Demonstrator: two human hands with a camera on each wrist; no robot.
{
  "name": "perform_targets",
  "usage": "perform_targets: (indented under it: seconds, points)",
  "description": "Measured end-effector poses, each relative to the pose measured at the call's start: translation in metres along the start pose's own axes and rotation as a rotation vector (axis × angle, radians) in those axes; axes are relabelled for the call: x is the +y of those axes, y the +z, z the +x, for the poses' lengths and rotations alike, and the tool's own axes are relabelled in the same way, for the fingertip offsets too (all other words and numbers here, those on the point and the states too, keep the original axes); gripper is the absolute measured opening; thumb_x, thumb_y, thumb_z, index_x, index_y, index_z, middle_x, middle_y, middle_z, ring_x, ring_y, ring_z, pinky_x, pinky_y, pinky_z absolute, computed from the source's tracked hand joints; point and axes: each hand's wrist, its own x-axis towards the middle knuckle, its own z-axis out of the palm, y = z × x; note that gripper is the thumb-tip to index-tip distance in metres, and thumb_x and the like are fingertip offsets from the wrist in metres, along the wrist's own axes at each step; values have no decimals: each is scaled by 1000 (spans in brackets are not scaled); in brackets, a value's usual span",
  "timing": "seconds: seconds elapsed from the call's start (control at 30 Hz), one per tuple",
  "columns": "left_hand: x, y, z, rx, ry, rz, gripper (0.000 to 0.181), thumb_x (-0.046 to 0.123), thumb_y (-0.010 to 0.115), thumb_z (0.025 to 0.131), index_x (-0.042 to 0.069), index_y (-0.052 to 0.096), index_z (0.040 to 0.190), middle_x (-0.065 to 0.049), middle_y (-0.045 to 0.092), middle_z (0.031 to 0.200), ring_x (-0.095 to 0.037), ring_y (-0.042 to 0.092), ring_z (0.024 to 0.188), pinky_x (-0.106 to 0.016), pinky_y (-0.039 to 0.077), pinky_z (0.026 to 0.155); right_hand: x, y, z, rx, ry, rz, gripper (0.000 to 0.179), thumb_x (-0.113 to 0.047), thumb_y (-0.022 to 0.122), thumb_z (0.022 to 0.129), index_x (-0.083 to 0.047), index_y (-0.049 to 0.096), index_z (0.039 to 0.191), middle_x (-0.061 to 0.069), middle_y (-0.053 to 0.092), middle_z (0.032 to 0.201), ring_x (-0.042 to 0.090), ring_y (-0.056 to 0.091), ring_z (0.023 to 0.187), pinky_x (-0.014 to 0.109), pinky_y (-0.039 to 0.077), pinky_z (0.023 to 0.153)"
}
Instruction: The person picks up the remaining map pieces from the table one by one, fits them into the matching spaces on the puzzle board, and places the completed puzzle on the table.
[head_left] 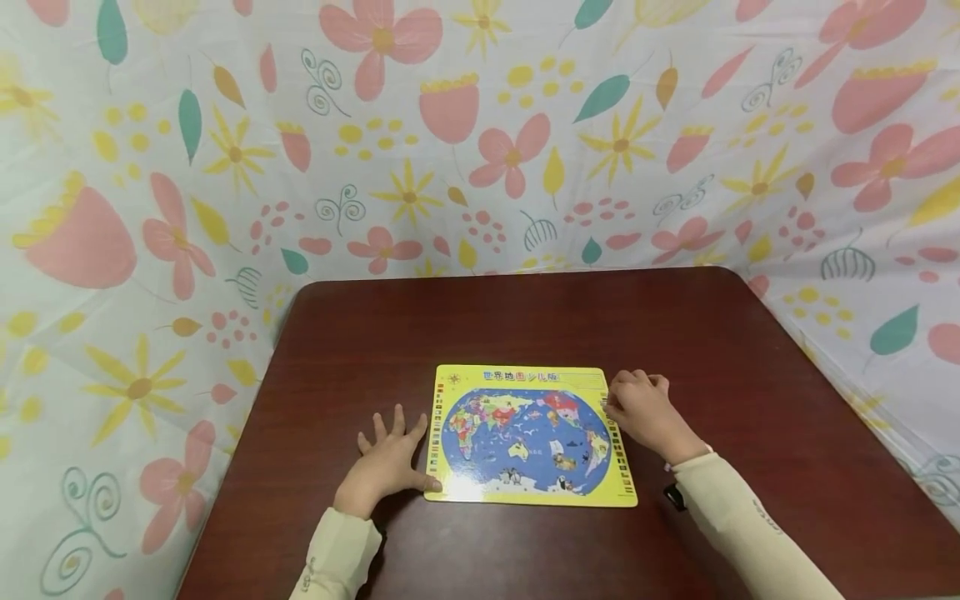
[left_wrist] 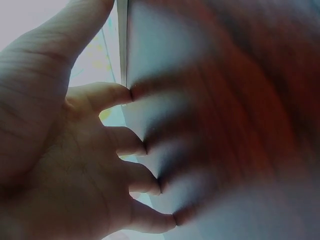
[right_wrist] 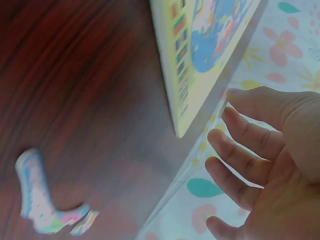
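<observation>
A yellow-bordered world map board [head_left: 525, 492] lies flat on the table, with flags down both sides. My left hand [head_left: 390, 462] is at its left edge, the thumb over the lower left corner. In the left wrist view the other fingers [left_wrist: 132, 142] of that hand are spread, tips on the tabletop. At the board's upper right edge is my right hand [head_left: 645, 412]. Its thumb and index finger pinch a small thin flat piece [right_wrist: 223, 108], seen nearly edge-on in the right wrist view; the remaining fingers are loosely bent.
Irregular, colourfully printed flat pieces [right_wrist: 40, 200] lie on the table in the right wrist view. The dark red-brown wooden table [head_left: 517, 325] has rounded far corners. Flower-patterned cloth [head_left: 480, 167] hangs behind it and along both sides.
</observation>
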Motion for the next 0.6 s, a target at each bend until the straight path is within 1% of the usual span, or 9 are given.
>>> perform_targets:
  seconds: [0.2, 0.33, 0.47, 0.6]
  points:
    - [-2, 0, 1, 9, -5, 0, 106, 54, 79, 61, 17, 29, 146, -24, 2, 151, -54, -5, 131, -75, 4, 92, -12, 6, 9, -7, -23, -17, 13, -13, 73, 79, -15, 64, 69, 0, 54, 82, 26, 48, 84, 64, 22, 85]
    - [-2, 0, 1, 8, -4, -3, 106, 54, 79, 61, 17, 29, 147, -24, 2, 151, -55, -5, 131, -75, 4, 92, -23, 10, 12, -21, -37, -23, 13, -15, 74, 78, -16, 66, 69, -1, 54, 82, 25, 47, 84, 64, 21, 86]
    - [-1, 1, 0, 4, -9, -5, 106, 54, 80, 61, 17, 29, 147, -24, 2, 151, -54, -5, 131, -74, 4, 93, -34, 16, 14, -52, -57, -2, 16, -16, 73, 79, -19, 64, 65, -1, 56, 84, 25, 46, 86, 67, 17, 88]
    - [1, 1, -1, 5, -9, -4, 106, 54, 80, 61, 17, 29, 147, -24, 2, 151, -54, -5, 131, -74, 4, 93, -40, 19, 14, -70, -68, -17, 24, -13, 71, 79, -22, 59, 60, 1, 58, 87, 27, 47, 88, 67, 17, 88]
